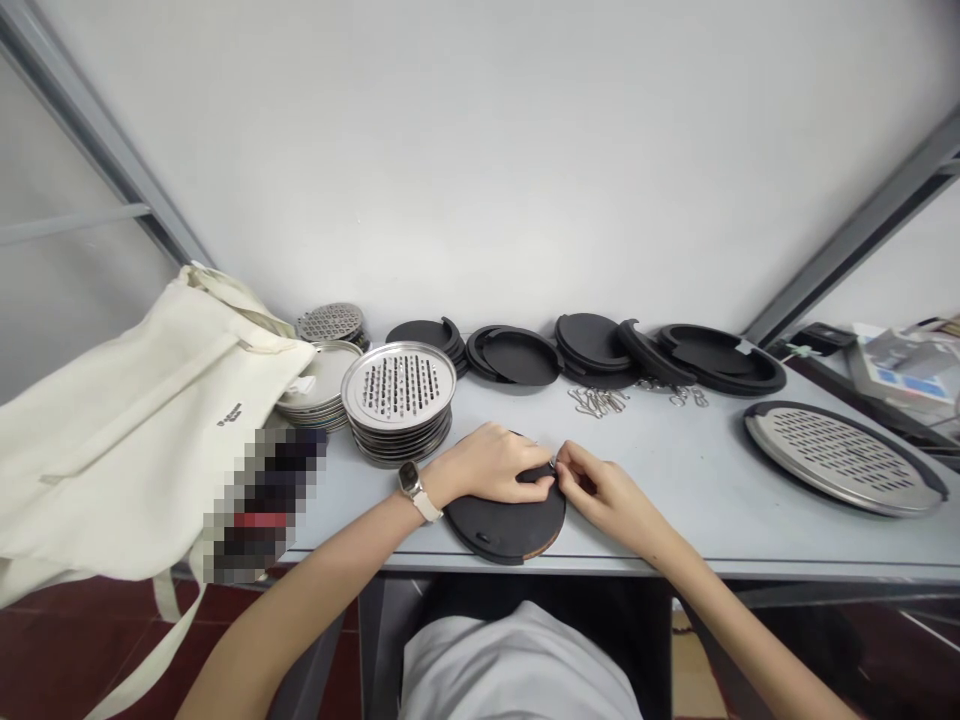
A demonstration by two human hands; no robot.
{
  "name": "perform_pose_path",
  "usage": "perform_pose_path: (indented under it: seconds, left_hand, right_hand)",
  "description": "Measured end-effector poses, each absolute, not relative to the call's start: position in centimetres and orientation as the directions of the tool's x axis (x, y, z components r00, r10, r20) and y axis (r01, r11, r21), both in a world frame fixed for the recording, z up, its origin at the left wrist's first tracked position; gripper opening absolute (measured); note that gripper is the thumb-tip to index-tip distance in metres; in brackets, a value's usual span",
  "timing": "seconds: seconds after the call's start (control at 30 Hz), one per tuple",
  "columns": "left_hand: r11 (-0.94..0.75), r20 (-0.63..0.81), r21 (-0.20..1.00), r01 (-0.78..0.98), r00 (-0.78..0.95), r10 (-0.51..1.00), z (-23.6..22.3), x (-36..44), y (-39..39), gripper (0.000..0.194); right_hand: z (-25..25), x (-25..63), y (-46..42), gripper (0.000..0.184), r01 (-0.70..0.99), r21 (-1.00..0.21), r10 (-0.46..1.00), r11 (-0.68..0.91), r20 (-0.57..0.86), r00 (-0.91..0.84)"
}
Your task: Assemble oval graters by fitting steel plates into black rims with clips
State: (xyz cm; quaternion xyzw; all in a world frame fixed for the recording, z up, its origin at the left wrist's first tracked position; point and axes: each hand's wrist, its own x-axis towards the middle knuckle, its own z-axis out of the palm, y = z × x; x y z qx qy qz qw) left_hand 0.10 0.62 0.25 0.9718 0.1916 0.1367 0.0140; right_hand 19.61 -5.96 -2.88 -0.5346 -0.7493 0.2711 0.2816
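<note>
A black round disc (502, 525) lies on the table close to its front edge, with a brownish strip showing along its lower right rim. My left hand (499, 465), with a watch on its wrist, rests over the disc, its fingers bent around the upper right rim. At that same rim, my right hand (596, 490) pinches with thumb and fingertips. A small shiny metal piece (553, 463) shows between the two hands; its shape is mostly hidden. Behind the hands lies a pile of small metal hooks or clips (598, 401).
Perforated metal grater discs (399, 388) are stacked at left, beside plain metal discs (326, 380). Black round covers (521, 357) line the wall. A grater disc in a black frame (844, 455) lies at right. A cream cloth bag (142, 430) overhangs the left side.
</note>
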Motion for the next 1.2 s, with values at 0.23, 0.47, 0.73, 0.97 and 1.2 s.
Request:
perform_pose_path:
  seconds: [0.23, 0.47, 0.73, 0.97, 1.2]
  left_hand:
    - [-0.928, 0.263, 0.078, 0.363, 0.891, 0.371, 0.37, 0.11, 0.58, 0.023]
    - [-0.930, 0.281, 0.077, 0.359, 0.887, 0.366, 0.25, 0.11, 0.59, 0.023]
    - [-0.930, 0.282, 0.093, 0.356, 0.886, 0.367, 0.17, 0.14, 0.67, 0.022]
    - [-0.934, 0.296, 0.085, 0.348, 0.886, 0.357, 0.00, 0.14, 0.77, 0.023]
    - [-0.933, 0.295, 0.081, 0.350, 0.886, 0.358, -0.01, 0.10, 0.74, 0.023]
  right_hand:
    - [-2.78, 19.58, -5.88, 0.027, 0.688, -0.661, 0.949, 0.300, 0.133, -0.286]
    - [-2.79, 19.48, -5.84, 0.032, 0.713, -0.637, 0.953, 0.294, 0.136, -0.272]
    - [-3.00, 19.57, -5.86, 0.035, 0.714, -0.637, 0.954, 0.290, 0.134, -0.268]
    - [-2.80, 19.55, -5.74, 0.034, 0.708, -0.632, 0.946, 0.314, 0.143, -0.292]
    - [-2.99, 19.68, -5.90, 0.033, 0.724, -0.615, 0.946, 0.312, 0.131, -0.297]
